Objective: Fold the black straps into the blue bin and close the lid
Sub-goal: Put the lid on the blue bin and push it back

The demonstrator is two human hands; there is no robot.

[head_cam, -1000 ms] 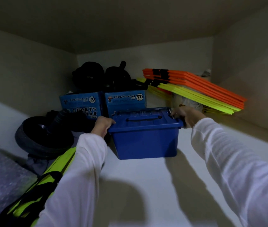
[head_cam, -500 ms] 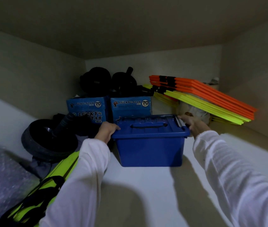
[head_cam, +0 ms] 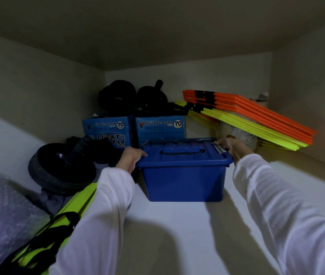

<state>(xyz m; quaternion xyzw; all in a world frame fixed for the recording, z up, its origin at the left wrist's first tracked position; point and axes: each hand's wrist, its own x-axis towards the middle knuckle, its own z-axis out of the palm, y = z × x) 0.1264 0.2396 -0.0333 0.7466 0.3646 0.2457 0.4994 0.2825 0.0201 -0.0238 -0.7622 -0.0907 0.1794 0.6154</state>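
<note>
We have the blue plastic bin (head_cam: 184,179) in the middle of the frame, resting on the white shelf (head_cam: 177,225) with its ribbed blue lid (head_cam: 179,153) already down. Compared with a second ago it sits lower in the frame, nearer the two blue cardboard boxes (head_cam: 134,130) behind it. Our left hand (head_cam: 131,158) curls its fingers together over the left rim; our right hand (head_cam: 234,147) grips the right rim at the pale latch, fingers wrapped, though the dim light hides how tightly. No black straps show, so we judge them folded inside. Stowing looks nearly done; the stack of orange and yellow foam boards (head_cam: 257,118) stays clear at centre right.
</note>
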